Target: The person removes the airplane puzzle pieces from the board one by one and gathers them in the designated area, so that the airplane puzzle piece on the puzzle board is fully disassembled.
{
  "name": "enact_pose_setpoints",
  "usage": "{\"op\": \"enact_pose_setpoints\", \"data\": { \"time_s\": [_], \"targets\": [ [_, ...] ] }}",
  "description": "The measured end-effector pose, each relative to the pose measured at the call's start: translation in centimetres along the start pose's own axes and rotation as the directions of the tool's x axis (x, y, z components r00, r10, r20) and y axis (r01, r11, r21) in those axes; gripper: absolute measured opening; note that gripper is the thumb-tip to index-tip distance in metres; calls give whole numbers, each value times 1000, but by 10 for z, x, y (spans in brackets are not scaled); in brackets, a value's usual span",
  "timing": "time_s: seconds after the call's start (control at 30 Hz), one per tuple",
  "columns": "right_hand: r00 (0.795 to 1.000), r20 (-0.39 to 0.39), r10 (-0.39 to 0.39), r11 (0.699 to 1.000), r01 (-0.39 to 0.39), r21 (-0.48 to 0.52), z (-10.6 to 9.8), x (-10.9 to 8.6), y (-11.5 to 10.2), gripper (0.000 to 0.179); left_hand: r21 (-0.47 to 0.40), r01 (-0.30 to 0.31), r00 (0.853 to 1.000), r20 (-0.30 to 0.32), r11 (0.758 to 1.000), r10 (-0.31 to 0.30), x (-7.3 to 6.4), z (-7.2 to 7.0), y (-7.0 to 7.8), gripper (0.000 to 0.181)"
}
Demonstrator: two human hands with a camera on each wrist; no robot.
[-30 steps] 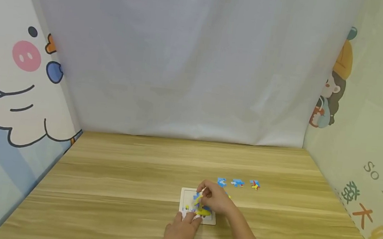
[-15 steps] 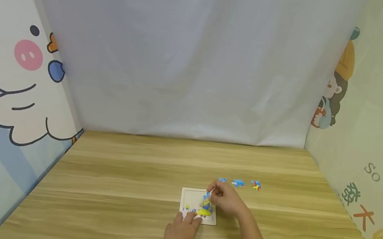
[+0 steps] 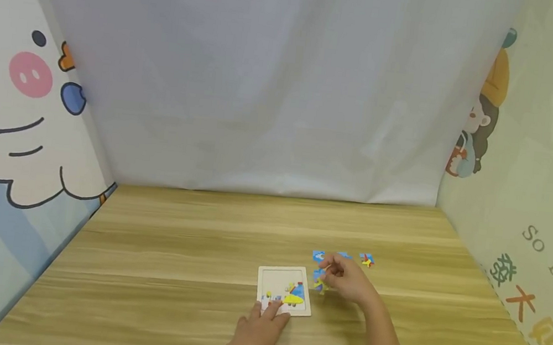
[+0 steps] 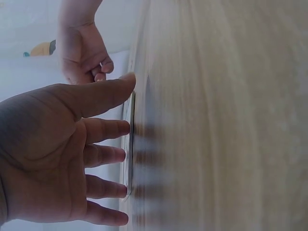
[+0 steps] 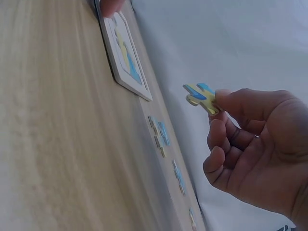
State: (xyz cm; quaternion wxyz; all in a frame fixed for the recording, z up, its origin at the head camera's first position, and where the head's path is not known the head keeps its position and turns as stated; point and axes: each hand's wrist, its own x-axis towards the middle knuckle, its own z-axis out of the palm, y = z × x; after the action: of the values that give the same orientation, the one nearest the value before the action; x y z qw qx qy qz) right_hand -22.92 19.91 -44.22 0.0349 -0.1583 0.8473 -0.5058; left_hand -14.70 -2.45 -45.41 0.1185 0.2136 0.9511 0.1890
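My right hand pinches a blue and yellow jigsaw piece between thumb and fingers, lifted above the table to the right of a white puzzle tray. My left hand lies with spread, straight fingers on the tray's near edge; the left wrist view shows its fingertips along that edge. Inside the tray, joined pieces in blue, yellow and red fill the lower right, with more along the bottom partly covered by my left fingers. The upper left of the tray shows bare base.
Loose jigsaw pieces lie beyond and right of the tray: a blue and white one, a blue one partly behind my right hand, and a red and yellow one. A grey curtain hangs at the table's back edge.
My right hand has moved right, from over the tray to beside it, carrying the jigsaw piece. My left hand stays on the tray's near edge.
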Motion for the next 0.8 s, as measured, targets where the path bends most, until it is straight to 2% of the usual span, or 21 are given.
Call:
{"op": "enact_pose_setpoints", "data": {
  "time_s": [0.33, 0.43, 0.6, 0.8],
  "targets": [
    [996, -40, 78, 995, -75, 67, -17, -6, 17, 19, 2, -33, 999, -34, 999, 33, 1, 1, 1, 68],
    [995, -45, 86, 992, -81, 96, -23, -7, 22, 21, -1, -35, 999, -25, 999, 35, 4, 1, 5, 69],
    [988, -64, 142, 983, -133, 124, -30, -8, 32, 23, -4, -44, 999, -5, 999, 44, 11, 2, 15, 71],
    [973, -96, 212, 972, -199, 126, -36, -8, 42, 26, 63, -48, 999, -1, 997, 49, 16, 5, 19, 72]
  ]
}}
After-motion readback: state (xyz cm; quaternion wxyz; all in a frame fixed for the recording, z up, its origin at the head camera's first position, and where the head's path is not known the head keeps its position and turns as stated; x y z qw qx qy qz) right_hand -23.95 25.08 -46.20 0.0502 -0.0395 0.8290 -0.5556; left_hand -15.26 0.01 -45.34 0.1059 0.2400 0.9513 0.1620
